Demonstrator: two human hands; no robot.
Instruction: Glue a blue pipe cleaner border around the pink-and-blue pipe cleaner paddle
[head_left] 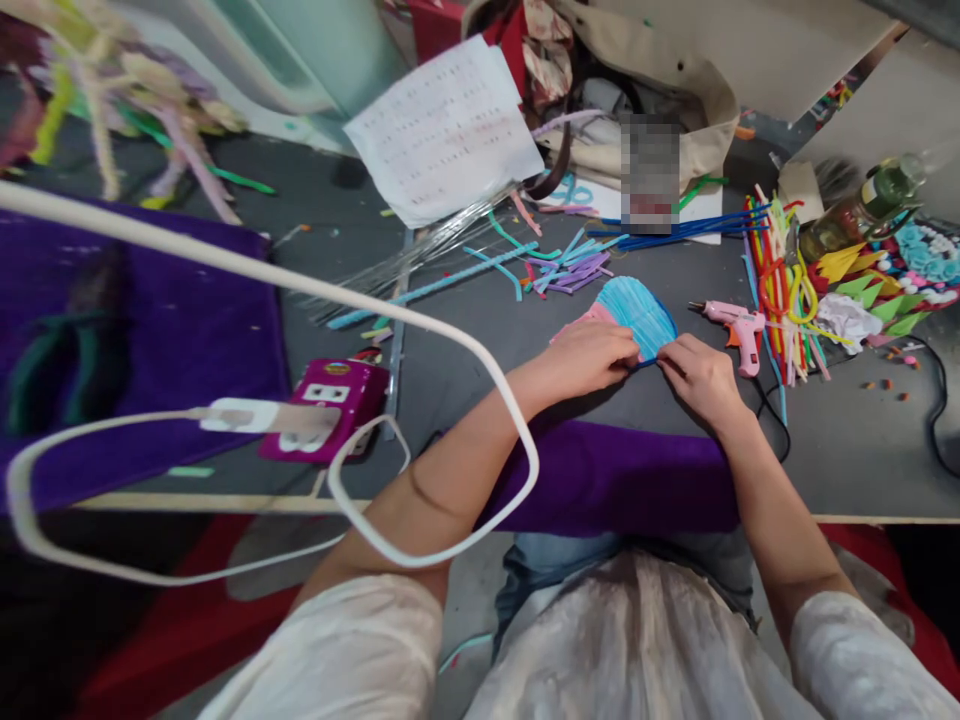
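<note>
A flat rounded piece (636, 312), light blue with a pink part and made of rows of what look like pipe cleaners, lies on the dark tabletop between my hands. Along its right edge runs a dark blue pipe cleaner (670, 318). My left hand (596, 357) covers part of the pink side, fingers closed on the piece's near edge. At the lower right corner, my right hand (697, 370) pinches the dark blue strand against the rim. Both sets of fingertips hide what lies under them. Just right of my right hand rests a pink glue gun (739, 330).
Short purple and blue pipe cleaner bits (574, 268) lie beyond the piece; a colourful bundle (780, 290) and glass bottle (862, 205) stand right. A white cable (420, 318) loops over my left arm from a magenta power strip (330, 400). Pliers (71, 350) rest on purple cloth (232, 300).
</note>
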